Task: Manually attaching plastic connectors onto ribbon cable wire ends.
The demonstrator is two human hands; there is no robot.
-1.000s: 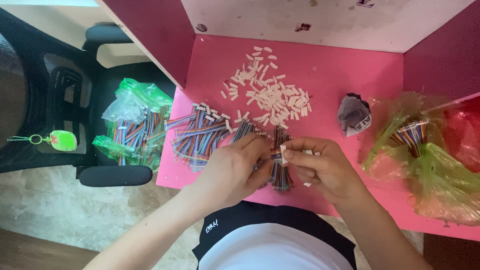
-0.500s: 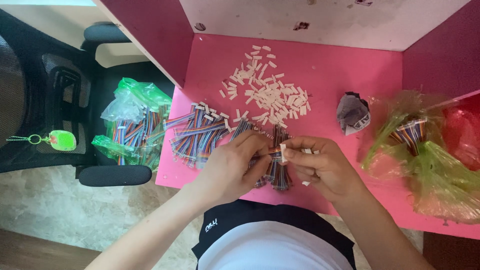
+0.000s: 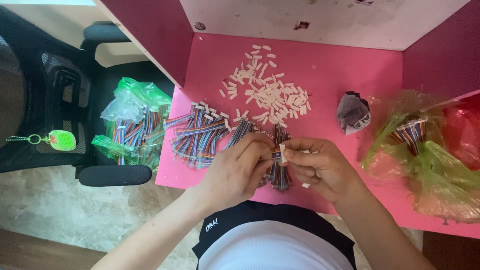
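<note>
Two bare hands meet over the near edge of a pink desk (image 3: 350, 70). Left hand (image 3: 239, 170) pinches the end of a multicoloured ribbon cable (image 3: 275, 154) between thumb and fingertips; right hand (image 3: 320, 167) grips a small white connector housing (image 3: 282, 152) at the cable's tip, fingers curled, both hands closed on their pieces and touching at the join. Beneath and between the hands lies a bundle of loose cables (image 3: 279, 172), dark ends pointing toward the person. Just left of the left hand, a fanned heap of finished ribbon cables (image 3: 197, 137) with white ends rests on the desk, reaching its left edge. Farther back, centre of the desk, a scattered pile of white housings (image 3: 267, 92). Right of the hands, well apart, a crumpled grey wrapper (image 3: 353, 112). Beyond it, on the right side of the desk, a green plastic bag (image 3: 425, 165) with a tied bunch of striped cables (image 3: 412, 132) on top. Off the desk to the left, a black office chair (image 3: 50, 100) carries another green bag of cables (image 3: 132, 122); a green keyring tag (image 3: 59, 140) lies on the seat.
</note>
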